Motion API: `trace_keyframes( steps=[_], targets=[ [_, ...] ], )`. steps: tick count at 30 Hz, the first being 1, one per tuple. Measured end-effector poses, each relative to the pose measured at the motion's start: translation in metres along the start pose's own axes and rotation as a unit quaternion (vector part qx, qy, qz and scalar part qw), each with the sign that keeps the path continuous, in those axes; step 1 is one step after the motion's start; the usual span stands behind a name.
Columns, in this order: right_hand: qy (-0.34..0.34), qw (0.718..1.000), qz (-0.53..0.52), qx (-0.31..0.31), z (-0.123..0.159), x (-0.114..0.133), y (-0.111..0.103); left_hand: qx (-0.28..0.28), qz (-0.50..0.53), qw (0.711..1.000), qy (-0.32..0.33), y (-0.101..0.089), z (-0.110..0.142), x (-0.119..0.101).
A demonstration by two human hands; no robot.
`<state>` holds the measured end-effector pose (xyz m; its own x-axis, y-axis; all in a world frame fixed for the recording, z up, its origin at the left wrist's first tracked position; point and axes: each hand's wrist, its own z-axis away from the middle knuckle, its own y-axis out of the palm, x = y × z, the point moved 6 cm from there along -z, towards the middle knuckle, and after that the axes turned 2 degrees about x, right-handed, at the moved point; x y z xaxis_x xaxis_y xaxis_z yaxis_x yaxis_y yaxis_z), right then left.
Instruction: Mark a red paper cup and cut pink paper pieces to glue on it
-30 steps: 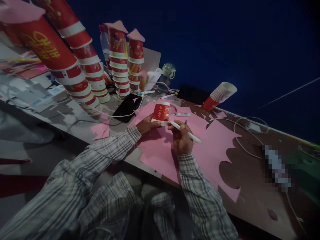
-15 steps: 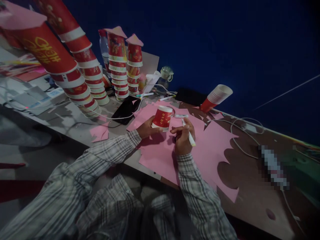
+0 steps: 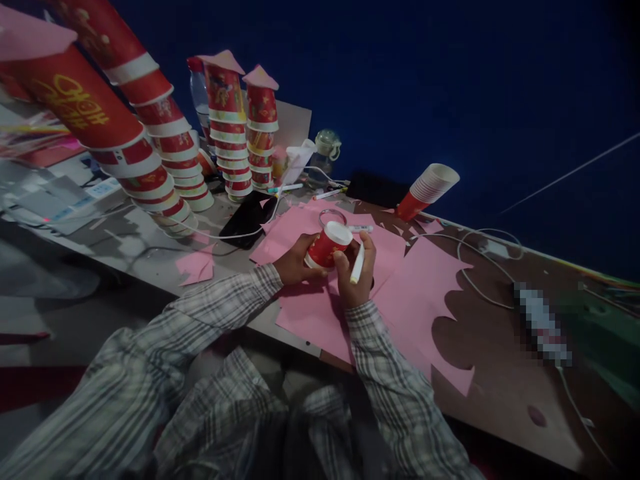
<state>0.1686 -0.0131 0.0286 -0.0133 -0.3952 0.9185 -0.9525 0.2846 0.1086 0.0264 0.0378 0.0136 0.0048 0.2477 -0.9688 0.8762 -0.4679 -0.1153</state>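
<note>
My left hand (image 3: 299, 262) is closed around the left side of a red paper cup (image 3: 325, 247) with yellow markings. The cup is tilted, its white end (image 3: 339, 233) facing up and away. Between the fingers of my right hand (image 3: 356, 277) sits a white marker pen (image 3: 357, 264), its yellowish end pointing down toward me. That hand's thumb touches the cup's right side. Under both hands lies pink paper (image 3: 320, 313) with scalloped cut edges. Just beyond the cup are a roll of clear tape (image 3: 333, 217) and a white glue-stick-like tube (image 3: 361, 229).
Tall towers of stacked red cups (image 3: 227, 133) with pink paper roofs stand at the left and back. A dark phone (image 3: 250, 219) lies left of the paper. Behind right leans a stack of cups (image 3: 429, 191). White cables (image 3: 480, 287) cross the table's right side.
The cup has tipped so its white end shows. My right hand has moved left to touch it, and the marker has turned from pointing at the cup to pointing down.
</note>
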Motion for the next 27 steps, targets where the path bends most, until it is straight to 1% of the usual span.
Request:
trace_keyframes(
  steps=[3,5,6,8,10,11,13,15,18,21,23,25,27],
  targets=[
    [0.013,1.0,0.022,0.004,0.0,-0.003,-0.001,0.013,-0.031,0.999,0.016,0.002,0.001,0.0],
    [0.014,0.999,0.034,-0.006,-0.001,-0.002,-0.003,0.004,-0.041,0.999,0.025,0.002,0.002,0.001],
    [0.01,0.999,0.043,-0.018,-0.003,-0.002,-0.005,-0.008,-0.038,0.999,0.029,0.0,0.002,0.002],
    [-0.001,0.997,0.058,-0.05,-0.006,0.0,-0.011,-0.052,-0.01,0.998,0.029,-0.005,0.001,0.005],
    [-0.007,0.995,0.061,-0.074,-0.008,-0.001,-0.015,-0.095,0.039,0.995,0.007,-0.012,-0.001,0.009],
    [-0.007,0.995,0.06,-0.076,-0.009,-0.003,-0.016,-0.111,0.063,0.992,-0.01,-0.016,-0.002,0.012],
    [-0.006,0.996,0.063,-0.064,-0.011,-0.007,-0.015,-0.126,0.096,0.986,-0.043,-0.021,-0.005,0.014],
    [-0.005,0.996,0.075,-0.048,-0.01,-0.012,-0.014,-0.136,0.109,0.983,-0.061,-0.026,-0.007,0.014],
    [-0.004,0.994,0.104,-0.025,-0.008,-0.019,-0.011,-0.159,0.106,0.98,-0.059,-0.032,-0.008,0.011],
    [0.005,0.992,0.127,0.012,-0.006,-0.024,-0.006,-0.175,0.106,0.977,-0.06,-0.033,-0.008,0.011],
    [0.012,0.992,0.125,0.029,-0.006,-0.025,-0.003,-0.182,0.116,0.974,-0.068,-0.033,-0.009,0.012],
    [0.016,0.993,0.112,0.033,-0.007,-0.025,-0.003,-0.195,0.125,0.97,-0.081,-0.035,-0.009,0.014],
    [0.009,0.995,0.094,0.022,-0.011,-0.023,-0.007,-0.211,0.127,0.965,-0.09,-0.039,-0.01,0.015]
  ],
)
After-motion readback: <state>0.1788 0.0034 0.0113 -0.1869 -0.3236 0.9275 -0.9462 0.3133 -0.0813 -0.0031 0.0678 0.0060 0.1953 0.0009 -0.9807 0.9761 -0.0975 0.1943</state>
